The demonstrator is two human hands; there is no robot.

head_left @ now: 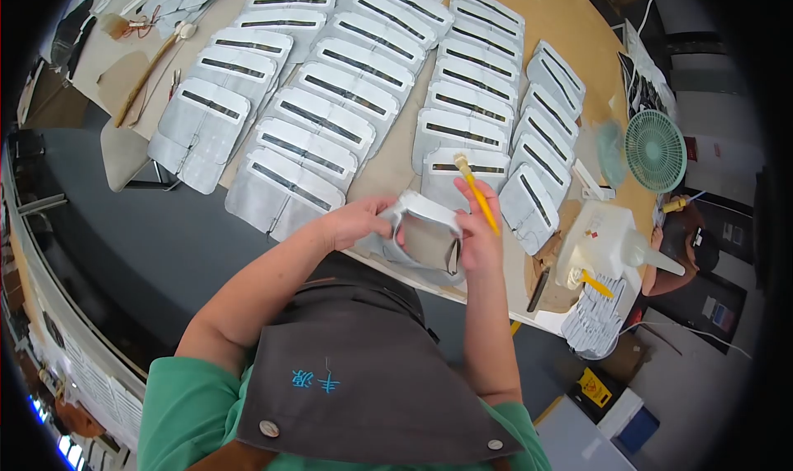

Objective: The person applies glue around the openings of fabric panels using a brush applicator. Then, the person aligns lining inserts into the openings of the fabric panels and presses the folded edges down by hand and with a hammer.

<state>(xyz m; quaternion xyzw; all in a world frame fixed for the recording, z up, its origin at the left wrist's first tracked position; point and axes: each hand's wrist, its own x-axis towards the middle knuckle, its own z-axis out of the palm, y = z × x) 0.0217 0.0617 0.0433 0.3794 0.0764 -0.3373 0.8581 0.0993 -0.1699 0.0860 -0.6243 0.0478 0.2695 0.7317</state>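
Near the table's front edge, my left hand [361, 223] has its fingers closed on the left side of a pale grey fabric piece [425, 211]. The piece is bent into an open loop, with a dark zipper-like strip at its lower right. My right hand [477, 223] grips the loop's right side. Between the fingers of that same hand is a yellow-handled brush [479, 194], its pale tip pointing up and left. Just beyond my hands lie overlapping rows of flat grey pieces [285, 186], each with a dark slot.
At the right stand a white plastic bottle [595, 240] with a spout and a green round basket [655, 150]. Below the bottle is a bundle of white strips [592, 322]. A wooden stick [149, 78] lies at the upper left. Another person's arm [661, 273] shows at the far right.
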